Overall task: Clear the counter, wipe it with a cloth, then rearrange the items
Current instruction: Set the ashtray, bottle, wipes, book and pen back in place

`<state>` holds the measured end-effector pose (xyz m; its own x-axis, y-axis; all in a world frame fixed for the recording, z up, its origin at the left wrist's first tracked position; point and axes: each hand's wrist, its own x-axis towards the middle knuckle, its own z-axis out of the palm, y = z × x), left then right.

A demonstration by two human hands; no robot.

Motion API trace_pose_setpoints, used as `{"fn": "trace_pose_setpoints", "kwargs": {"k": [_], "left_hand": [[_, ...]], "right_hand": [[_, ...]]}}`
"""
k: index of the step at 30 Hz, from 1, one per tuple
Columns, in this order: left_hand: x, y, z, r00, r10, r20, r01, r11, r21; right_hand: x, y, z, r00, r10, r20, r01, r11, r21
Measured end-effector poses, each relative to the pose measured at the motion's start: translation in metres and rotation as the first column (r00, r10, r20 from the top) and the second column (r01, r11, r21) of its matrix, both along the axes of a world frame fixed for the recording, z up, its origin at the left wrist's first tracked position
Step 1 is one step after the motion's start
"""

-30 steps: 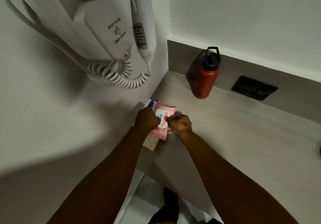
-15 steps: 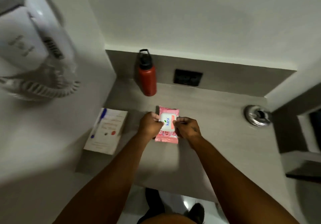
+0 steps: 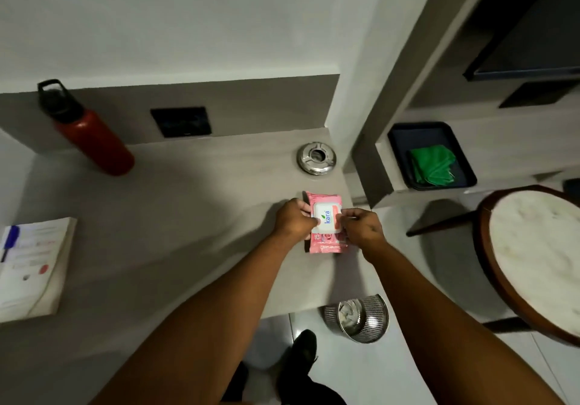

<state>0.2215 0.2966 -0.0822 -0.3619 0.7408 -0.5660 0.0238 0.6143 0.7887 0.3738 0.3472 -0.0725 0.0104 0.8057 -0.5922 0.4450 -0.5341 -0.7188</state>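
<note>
Both hands pinch the wipes pack (image 3: 324, 221): left hand (image 3: 295, 219) on its left edge, right hand (image 3: 361, 227) on its right. The pack sits at the counter's (image 3: 188, 216) right end, near the ashtray (image 3: 317, 157).

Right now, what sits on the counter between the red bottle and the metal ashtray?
Nothing: the head view shows bare counter between the red bottle and metal ashtray.

Pink wipes pack (image 3: 324, 241) with white label, red bottle (image 3: 94, 144) black-capped, green cloth (image 3: 431, 164), grey counter (image 3: 188, 216).
</note>
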Motion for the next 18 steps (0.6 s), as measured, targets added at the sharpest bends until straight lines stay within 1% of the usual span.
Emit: {"fn": "trace_pose_setpoints", "kwargs": {"k": [5, 8, 13, 16, 18], "left_hand": [[0.017, 0.009, -0.003, 0.999, 0.014, -0.039, -0.014, 1.000, 0.000], [0.019, 0.011, -0.006, 0.997, 0.007, -0.071, -0.008, 1.000, -0.012], [0.017, 0.007, -0.013, 0.994, -0.023, -0.108, 0.021, 1.000, -0.013], [0.010, 0.005, -0.012, 0.987, -0.062, -0.151, 0.065, 0.998, 0.013], [-0.004, 0.001, -0.009, 0.982, -0.055, -0.179, 0.062, 0.998, 0.034]], "right_hand": [[0.014, 0.009, -0.003, 1.000, 0.010, 0.003, -0.010, 1.000, 0.027], [0.014, 0.014, -0.007, 0.998, 0.055, 0.018, -0.056, 0.998, 0.006], [0.014, 0.017, -0.010, 0.996, 0.081, 0.044, -0.081, 0.997, -0.003], [0.014, 0.019, -0.003, 0.988, 0.109, 0.112, -0.112, 0.994, 0.015], [0.009, 0.023, 0.005, 0.975, 0.125, 0.184, -0.144, 0.985, 0.093]]}}
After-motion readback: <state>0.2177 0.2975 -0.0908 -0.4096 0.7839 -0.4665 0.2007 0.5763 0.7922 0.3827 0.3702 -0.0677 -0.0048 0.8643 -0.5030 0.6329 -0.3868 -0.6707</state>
